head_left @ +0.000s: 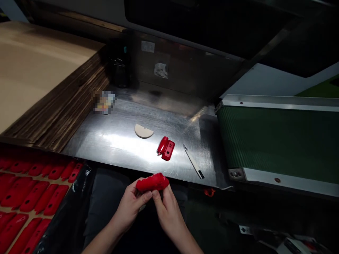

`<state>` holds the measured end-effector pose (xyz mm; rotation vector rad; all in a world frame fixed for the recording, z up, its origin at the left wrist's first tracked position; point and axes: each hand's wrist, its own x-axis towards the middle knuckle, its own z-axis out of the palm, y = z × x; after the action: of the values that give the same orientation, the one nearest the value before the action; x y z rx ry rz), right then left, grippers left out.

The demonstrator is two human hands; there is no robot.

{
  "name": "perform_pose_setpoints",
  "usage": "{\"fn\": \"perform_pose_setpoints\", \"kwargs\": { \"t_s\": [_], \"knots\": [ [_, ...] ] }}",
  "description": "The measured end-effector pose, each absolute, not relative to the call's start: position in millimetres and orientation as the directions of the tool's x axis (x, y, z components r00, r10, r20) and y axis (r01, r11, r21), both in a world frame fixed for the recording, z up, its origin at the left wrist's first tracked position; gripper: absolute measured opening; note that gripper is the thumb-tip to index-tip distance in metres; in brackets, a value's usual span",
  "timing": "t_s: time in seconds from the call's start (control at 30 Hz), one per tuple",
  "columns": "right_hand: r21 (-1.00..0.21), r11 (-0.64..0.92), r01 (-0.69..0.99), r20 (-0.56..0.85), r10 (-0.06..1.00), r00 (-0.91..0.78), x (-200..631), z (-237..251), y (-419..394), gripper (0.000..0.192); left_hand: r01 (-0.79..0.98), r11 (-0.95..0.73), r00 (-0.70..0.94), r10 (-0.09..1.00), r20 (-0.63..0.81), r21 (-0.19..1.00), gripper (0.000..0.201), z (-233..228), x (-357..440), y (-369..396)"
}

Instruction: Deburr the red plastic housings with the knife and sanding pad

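Both of my hands hold one red plastic shell just below the front edge of a shiny metal worktable. My left hand grips its left end and my right hand pinches its right end from underneath. On the table beyond them lies a smaller red plastic part. A thin craft knife rests to its right, and a beige half-round piece lies further back.
A box at the lower left holds several rows of red shells on cardboard. A tall stack of cardboard sheets fills the left. A green conveyor belt runs along the right. Dark containers stand at the back.
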<state>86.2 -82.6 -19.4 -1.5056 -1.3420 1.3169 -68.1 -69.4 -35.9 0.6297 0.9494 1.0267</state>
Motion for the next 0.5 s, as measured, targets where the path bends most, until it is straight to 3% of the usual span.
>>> {"fn": "perform_pose_setpoints", "kwargs": {
  "t_s": [0.1,0.17,0.3,0.4,0.5],
  "knots": [
    [-0.856,-0.241,0.457,-0.268,0.963,0.004,111.3,-34.4,-105.0,0.038,-0.378,0.486,0.211,0.874,-0.437,0.788,0.028,-41.1,-72.7,-84.5],
    [-0.813,-0.308,0.494,-0.295,0.949,0.108,139.2,-50.2,-118.0,0.043,-0.357,0.511,0.153,0.858,-0.49,0.782,0.035,-40.4,-84.3,-91.4],
    [-0.771,-0.38,0.511,-0.275,0.923,0.27,202.2,-69.9,-134.8,0.056,-0.201,0.477,-0.167,0.844,-0.51,0.856,0.045,-27.1,-120.5,-78.3],
    [-0.793,-0.34,0.506,-0.278,0.94,0.195,222.5,-58.1,-129.3,0.054,-0.105,0.47,-0.323,0.817,-0.477,0.876,0.054,-13.9,-144.6,-39.4],
    [-0.825,-0.231,0.516,-0.235,0.97,0.059,207.5,-32.8,-96.9,0.043,-0.074,0.323,-0.345,0.88,-0.328,0.944,0.057,-7.4,-154.0,7.4]
  ]
}}
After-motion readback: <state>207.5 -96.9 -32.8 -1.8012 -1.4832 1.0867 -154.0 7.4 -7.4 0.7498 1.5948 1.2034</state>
